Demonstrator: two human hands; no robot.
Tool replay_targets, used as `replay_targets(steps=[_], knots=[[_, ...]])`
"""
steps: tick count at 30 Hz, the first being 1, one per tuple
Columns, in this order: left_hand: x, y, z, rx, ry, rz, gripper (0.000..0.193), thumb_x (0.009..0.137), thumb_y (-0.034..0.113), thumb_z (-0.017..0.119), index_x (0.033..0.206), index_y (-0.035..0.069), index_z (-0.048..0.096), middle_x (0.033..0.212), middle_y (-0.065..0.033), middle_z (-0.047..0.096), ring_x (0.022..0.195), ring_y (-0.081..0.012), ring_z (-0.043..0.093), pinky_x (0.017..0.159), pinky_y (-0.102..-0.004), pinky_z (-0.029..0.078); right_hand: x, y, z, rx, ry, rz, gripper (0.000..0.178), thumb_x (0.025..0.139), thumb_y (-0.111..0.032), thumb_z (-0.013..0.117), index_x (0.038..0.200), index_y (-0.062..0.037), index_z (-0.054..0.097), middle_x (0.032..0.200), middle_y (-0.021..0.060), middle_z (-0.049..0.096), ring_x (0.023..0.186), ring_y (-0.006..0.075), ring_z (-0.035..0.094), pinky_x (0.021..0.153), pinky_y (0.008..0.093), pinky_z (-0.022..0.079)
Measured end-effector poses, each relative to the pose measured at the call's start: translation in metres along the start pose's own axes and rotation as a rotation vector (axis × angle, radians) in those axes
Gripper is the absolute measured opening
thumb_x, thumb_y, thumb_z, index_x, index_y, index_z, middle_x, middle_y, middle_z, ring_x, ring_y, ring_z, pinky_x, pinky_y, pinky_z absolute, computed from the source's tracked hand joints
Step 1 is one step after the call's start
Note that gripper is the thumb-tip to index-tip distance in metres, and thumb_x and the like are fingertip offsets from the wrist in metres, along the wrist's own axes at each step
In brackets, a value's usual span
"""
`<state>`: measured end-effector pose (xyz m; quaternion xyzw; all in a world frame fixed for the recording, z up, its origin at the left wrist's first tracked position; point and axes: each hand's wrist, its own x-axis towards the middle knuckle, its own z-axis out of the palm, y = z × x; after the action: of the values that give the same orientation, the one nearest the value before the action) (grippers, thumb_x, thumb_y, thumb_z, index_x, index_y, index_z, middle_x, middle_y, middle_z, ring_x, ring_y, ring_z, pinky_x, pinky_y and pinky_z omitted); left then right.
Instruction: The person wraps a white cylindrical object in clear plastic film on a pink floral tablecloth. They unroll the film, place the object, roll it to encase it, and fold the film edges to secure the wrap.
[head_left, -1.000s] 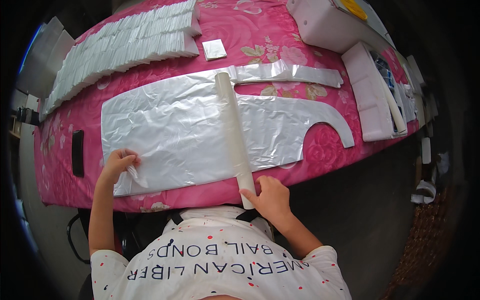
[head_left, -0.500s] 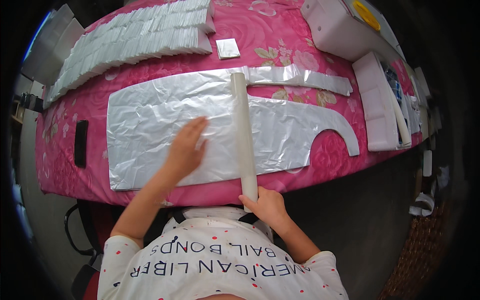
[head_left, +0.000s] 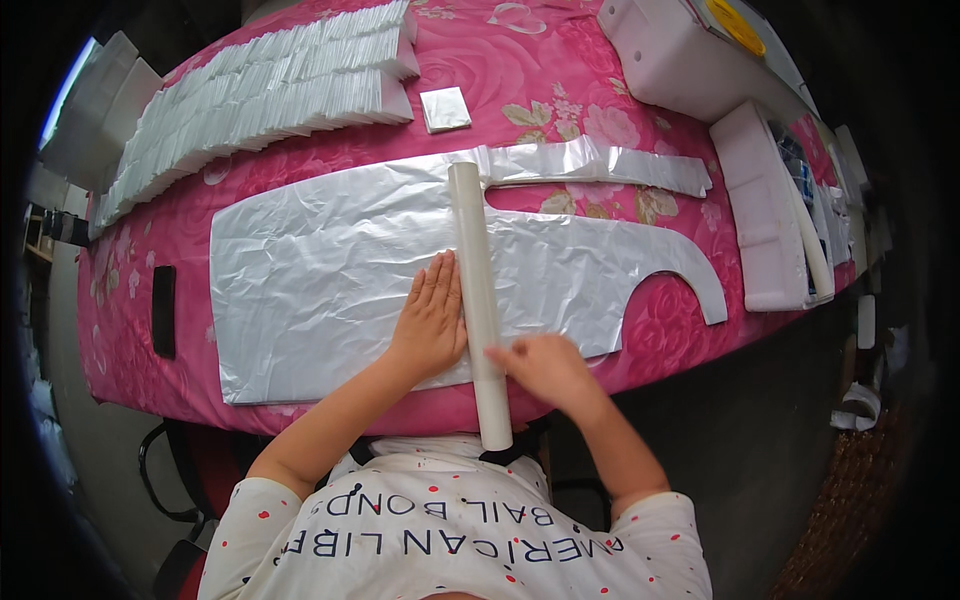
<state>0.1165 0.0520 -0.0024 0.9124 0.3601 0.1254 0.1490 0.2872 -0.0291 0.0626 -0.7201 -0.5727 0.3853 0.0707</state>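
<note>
A shiny whitish plastic sheet cut like a disposable apron [head_left: 310,290] lies flat on the table, with a long strap [head_left: 600,165] along its far side and a curved end at the right. Across it lies a pale, smooth tube [head_left: 477,275], its near end reaching past the table edge towards my shirt. My left hand [head_left: 432,315] rests flat on the sheet with fingers stretched out, close against the tube's left side. At the tube's right side is my right hand [head_left: 545,368], slightly blurred, its fingers curled and thumb side at the tube. Nothing shows in it.
Rows of folded white packets [head_left: 260,90] stand at the far left, near a small silvery square packet [head_left: 445,109]. A dark flat object [head_left: 163,312] lies at the left. White foam boxes [head_left: 755,215] line the right side. Pink flowered cloth [head_left: 460,60] covers the table.
My left hand has moved right and come to lie flat beside the tube. My right hand has let go of the tube's near end and moved up along its right side.
</note>
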Motion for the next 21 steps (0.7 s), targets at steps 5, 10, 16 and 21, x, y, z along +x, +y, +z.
replay_targets(steps=[5, 10, 16, 21], knots=[[0.004, 0.002, -0.004, 0.019, -0.024, 0.027, 0.064, 0.081, 0.020, 0.037, 0.135, -0.011, 0.023, 0.143, -0.0257, 0.020, 0.136, -0.0358, 0.016, 0.111, -0.0435, 0.009, 0.108, -0.007, -0.037, 0.217, 0.015, 0.016, 0.064, 0.083, -0.057, 0.050, 0.067, 0.0037, 0.063, 0.061, 0.0124, 0.063, 0.054, 0.0182, 0.062, 0.056, 0.0307, 0.049], [0.003, 0.001, -0.004, 0.028, -0.016, 0.029, 0.063, 0.081, 0.021, 0.037, 0.134, -0.013, 0.025, 0.142, -0.0270, 0.022, 0.136, -0.0367, 0.017, 0.111, -0.0433, 0.009, 0.167, -0.017, -0.048, 0.486, 0.094, 0.024, 0.056, 0.084, -0.053, 0.054, 0.068, 0.0008, 0.061, 0.063, 0.0074, 0.061, 0.056, 0.0177, 0.061, 0.055, 0.0277, 0.048], [0.003, 0.001, -0.006, 0.023, -0.022, 0.028, 0.064, 0.081, 0.021, 0.037, 0.134, -0.013, 0.024, 0.143, -0.0266, 0.022, 0.136, -0.0362, 0.017, 0.111, -0.0432, 0.009, 0.204, -0.005, -0.043, 1.797, 0.322, -0.068, 0.015, 0.088, -0.018, 0.055, 0.092, -0.0042, 0.060, 0.086, 0.0055, 0.066, 0.081, 0.0173, 0.063, 0.076, 0.0315, 0.052], [0.002, 0.001, -0.006, 0.033, -0.041, 0.029, 0.066, 0.080, 0.021, 0.038, 0.135, -0.012, 0.022, 0.144, -0.0253, 0.020, 0.136, -0.0354, 0.015, 0.112, -0.0427, 0.008, 0.217, 0.062, -0.097, 2.061, 0.252, -0.403, 0.016, 0.086, -0.014, 0.055, 0.097, -0.0050, 0.062, 0.094, 0.0068, 0.067, 0.084, 0.0163, 0.064, 0.078, 0.0318, 0.052]])
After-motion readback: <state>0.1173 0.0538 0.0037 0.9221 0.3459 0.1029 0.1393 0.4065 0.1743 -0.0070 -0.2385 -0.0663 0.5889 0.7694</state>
